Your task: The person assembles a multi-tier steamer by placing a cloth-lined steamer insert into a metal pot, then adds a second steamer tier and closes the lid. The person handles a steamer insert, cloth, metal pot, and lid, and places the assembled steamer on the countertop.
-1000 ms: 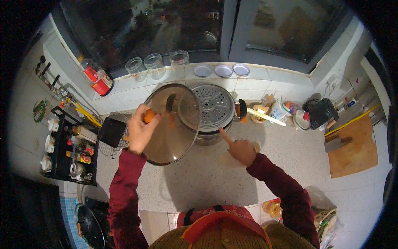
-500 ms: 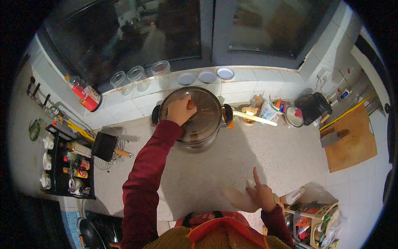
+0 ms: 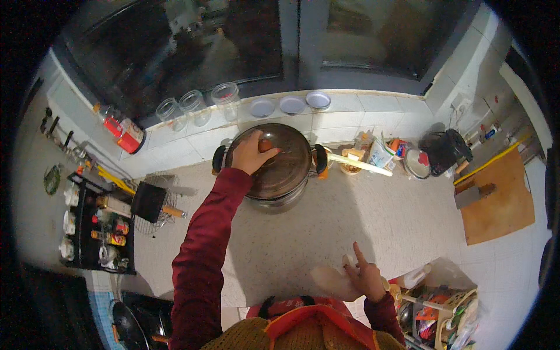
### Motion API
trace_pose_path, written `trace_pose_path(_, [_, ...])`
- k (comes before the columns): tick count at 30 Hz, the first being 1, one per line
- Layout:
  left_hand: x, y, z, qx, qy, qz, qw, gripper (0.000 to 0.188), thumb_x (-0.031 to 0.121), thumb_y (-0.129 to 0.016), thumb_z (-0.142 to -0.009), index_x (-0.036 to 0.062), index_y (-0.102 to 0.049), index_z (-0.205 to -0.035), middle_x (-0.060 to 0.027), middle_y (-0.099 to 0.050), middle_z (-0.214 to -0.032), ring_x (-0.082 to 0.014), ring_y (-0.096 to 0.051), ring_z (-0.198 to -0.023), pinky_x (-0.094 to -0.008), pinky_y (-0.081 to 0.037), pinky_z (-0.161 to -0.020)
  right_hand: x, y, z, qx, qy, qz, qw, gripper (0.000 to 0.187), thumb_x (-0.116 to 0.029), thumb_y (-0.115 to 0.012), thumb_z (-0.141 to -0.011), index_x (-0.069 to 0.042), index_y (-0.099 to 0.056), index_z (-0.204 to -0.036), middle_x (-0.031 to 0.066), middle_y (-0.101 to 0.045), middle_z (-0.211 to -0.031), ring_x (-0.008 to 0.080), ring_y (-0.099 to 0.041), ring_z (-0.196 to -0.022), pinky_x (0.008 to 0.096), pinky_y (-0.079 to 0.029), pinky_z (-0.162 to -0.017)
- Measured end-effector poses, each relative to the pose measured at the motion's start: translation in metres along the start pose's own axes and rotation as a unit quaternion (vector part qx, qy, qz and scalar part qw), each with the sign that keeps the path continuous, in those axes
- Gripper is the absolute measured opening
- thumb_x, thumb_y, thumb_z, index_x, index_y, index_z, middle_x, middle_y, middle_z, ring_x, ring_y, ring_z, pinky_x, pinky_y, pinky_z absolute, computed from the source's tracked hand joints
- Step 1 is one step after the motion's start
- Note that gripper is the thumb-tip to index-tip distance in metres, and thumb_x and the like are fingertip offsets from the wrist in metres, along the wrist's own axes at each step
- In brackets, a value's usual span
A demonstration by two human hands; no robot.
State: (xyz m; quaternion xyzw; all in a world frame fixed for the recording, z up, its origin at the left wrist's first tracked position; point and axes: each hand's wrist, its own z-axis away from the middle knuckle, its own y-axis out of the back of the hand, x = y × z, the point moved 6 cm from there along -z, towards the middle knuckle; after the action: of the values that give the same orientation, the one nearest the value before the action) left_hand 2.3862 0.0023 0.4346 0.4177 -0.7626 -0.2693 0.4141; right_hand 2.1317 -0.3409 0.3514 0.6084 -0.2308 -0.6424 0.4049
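A wide steel pot (image 3: pixel 279 204) with two dark side handles stands at the back of the counter. Its brownish see-through lid (image 3: pixel 286 169) rests on top. Over the lid is my left hand (image 3: pixel 249 156): fingers on one side of the small brown knob (image 3: pixel 266 145), thumb stretched out below it, not visibly clenched on it. Lower right, above the counter's front edge, my right hand (image 3: pixel 367 280) has its index finger straight out and the others curled. A pale, partly see-through shape (image 3: pixel 332 281) appears beside those curled fingers; what it is I cannot make out.
Glass jars (image 3: pixel 195 109) and round white lids (image 3: pixel 291 105) line the sill. A pale long handle (image 3: pixel 361 165) lies right of the pot. A small pan (image 3: pixel 149 201) and spice rack (image 3: pixel 99 233) are left; a cutting board (image 3: pixel 499 201) and stuffed basket (image 3: pixel 443 315) right.
My left hand has shifted slightly left and loosened around the lid's knob, its thumb now stretched out. The lid stays on the pot. My right hand has moved slightly left and keeps pointing.
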Motion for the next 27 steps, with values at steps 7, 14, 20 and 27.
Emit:
trace_pose_path(7, [0.057,0.095,0.099,0.141,0.111,0.151,0.972,0.052,0.024,-0.072,-0.075,0.0012,-0.052,-0.118,-0.0036,-0.054,-0.081,-0.0138,-0.052,-0.069,-0.0289,-0.045,-0.063,-0.003,0.008,-0.024,-0.099,-0.013,-0.392,0.915,0.065,-0.016,-0.061,-0.079,0.0,-0.034,-0.136,0.0161,-0.055,-0.117,0.0241,-0.054,-0.105,0.0348,-0.046,-0.087])
trace_pose_path(14, [0.166,0.126,0.392,0.09,0.362,0.141,0.917,0.053,0.035,-0.068,-0.078,0.0105,-0.054,-0.123,-0.0189,-0.028,-0.141,-0.0357,-0.025,-0.131,-0.0462,-0.024,-0.104,-0.099,-0.048,-0.044,-0.332,0.11,-0.416,0.84,0.068,-0.009,-0.062,-0.075,0.0,-0.033,-0.135,0.0148,-0.05,-0.123,0.0238,-0.052,-0.108,0.0353,-0.041,-0.095])
trace_pose_path(20, [0.288,0.109,0.562,0.325,0.518,0.373,0.698,0.076,0.046,-0.056,-0.086,0.0081,-0.02,-0.142,-0.0225,-0.013,-0.146,-0.0382,-0.015,-0.135,-0.0486,-0.024,-0.106,-0.213,-0.142,0.129,-0.633,0.213,-0.379,0.64,0.07,-0.014,-0.066,-0.076,0.0,-0.032,-0.135,0.0162,-0.049,-0.126,0.0249,-0.049,-0.114,0.0385,-0.041,-0.097])
trace_pose_path(27, [0.379,0.155,0.694,0.686,0.491,0.316,0.435,0.044,0.029,-0.055,-0.09,-0.0007,-0.045,-0.122,-0.0067,-0.056,-0.109,-0.0151,-0.053,-0.098,-0.0293,-0.044,-0.083,-0.218,-0.208,0.363,-0.82,0.114,-0.26,0.498,0.035,-0.008,-0.058,-0.083,0.0,-0.051,-0.116,0.008,-0.059,-0.107,0.0126,-0.056,-0.096,0.0269,-0.047,-0.081])
